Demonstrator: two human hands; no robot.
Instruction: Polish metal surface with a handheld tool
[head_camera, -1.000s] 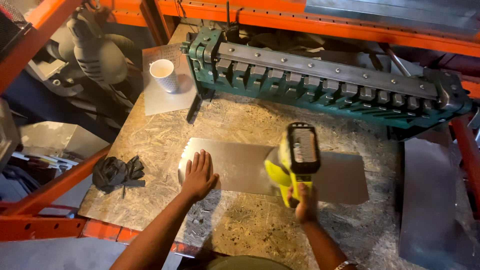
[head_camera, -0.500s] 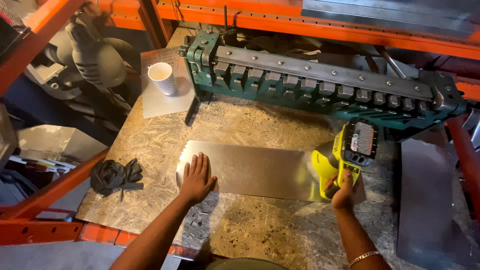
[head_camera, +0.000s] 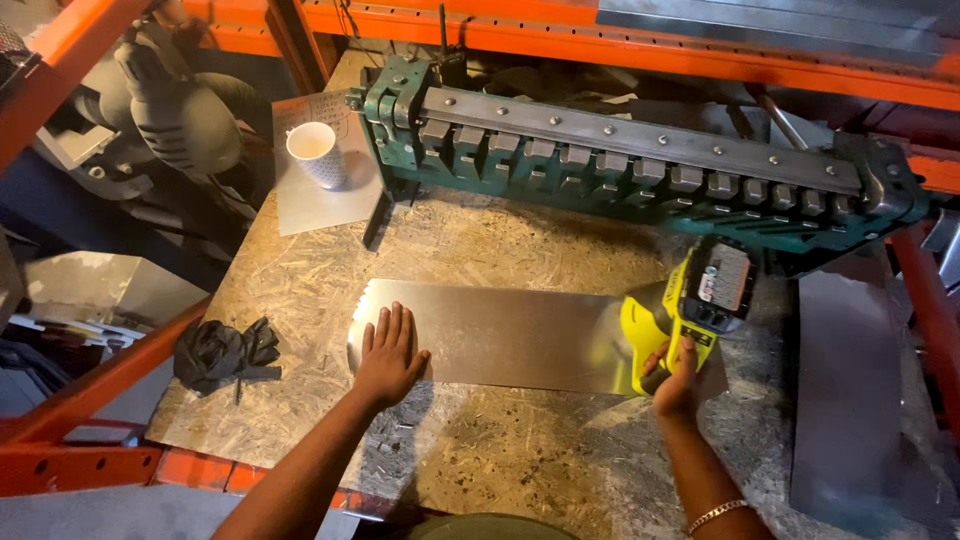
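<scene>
A thin rectangular sheet of bare grey metal (head_camera: 500, 335) lies flat across the middle of the frame on a workbench top of pressed wood-chip board (head_camera: 500, 240). The left hand (head_camera: 388, 352) rests on the sheet's left end, palm down, fingers spread and flat, gripping nothing. The right hand (head_camera: 678, 385) is at the sheet's right end, right of centre, fingers wrapped tight around the handle of a yellow-green cordless power tool with a dark battery block (head_camera: 690, 305); the tool's nose sits on the sheet's right edge.

Along the upper part of the frame stands a green cast-metal bending brake with a row of grey steel fingers (head_camera: 640, 165). At the upper left a white paper cup (head_camera: 317, 152) stands on a small grey metal plate (head_camera: 320, 195). A crumpled pair of black gloves (head_camera: 222, 352) lies at the bench's left edge.
</scene>
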